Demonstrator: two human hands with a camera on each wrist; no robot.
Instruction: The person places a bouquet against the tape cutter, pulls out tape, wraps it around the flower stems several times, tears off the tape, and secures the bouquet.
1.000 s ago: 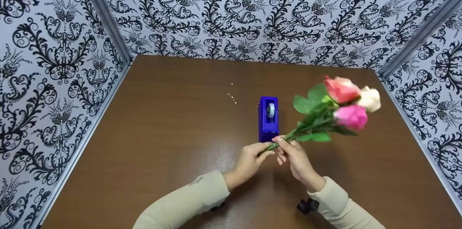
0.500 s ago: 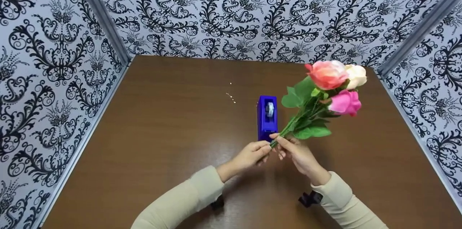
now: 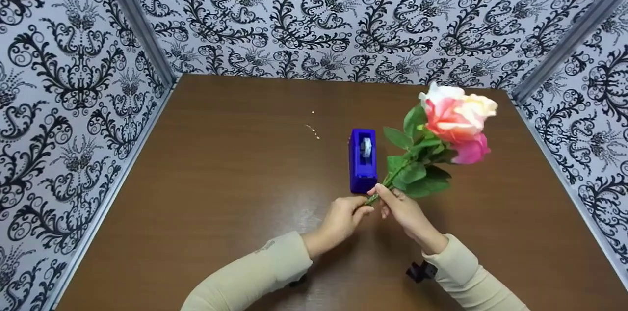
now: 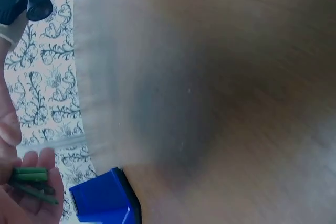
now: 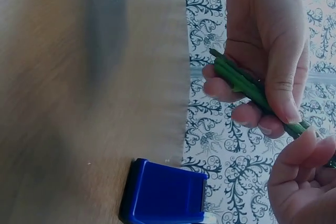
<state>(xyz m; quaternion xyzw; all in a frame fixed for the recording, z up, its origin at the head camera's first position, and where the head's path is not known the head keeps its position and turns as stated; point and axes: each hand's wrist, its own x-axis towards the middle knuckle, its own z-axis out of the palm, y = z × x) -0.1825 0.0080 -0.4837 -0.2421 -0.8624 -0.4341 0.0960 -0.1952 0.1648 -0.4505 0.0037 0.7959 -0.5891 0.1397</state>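
A bunch of roses (image 3: 454, 124) with coral, cream and magenta blooms and green leaves is held over the table in the head view. The blooms tilt up to the right. My left hand (image 3: 338, 220) grips the lower ends of the stems, thumb pressed along them; the cut ends (image 5: 223, 72) stick out past its fingers in the right wrist view. Just above it, my right hand (image 3: 405, 213) pinches the stems (image 3: 387, 182) between thumb and fingers. The two hands nearly meet. A blue tape dispenser (image 3: 363, 161) with a roll of tape stands right behind them.
The brown wooden table (image 3: 235, 154) is walled by black-and-white patterned panels (image 3: 324, 16) at the back and sides. Several small pale specks (image 3: 314, 132) lie left of the dispenser. A black wrist mount (image 3: 421, 272) hangs under the right sleeve.
The blooms have swung left and the bunch has turned, so the coral rose now partly covers the magenta one. Both hands stay at the stems, with the left fingers shifting their grip.
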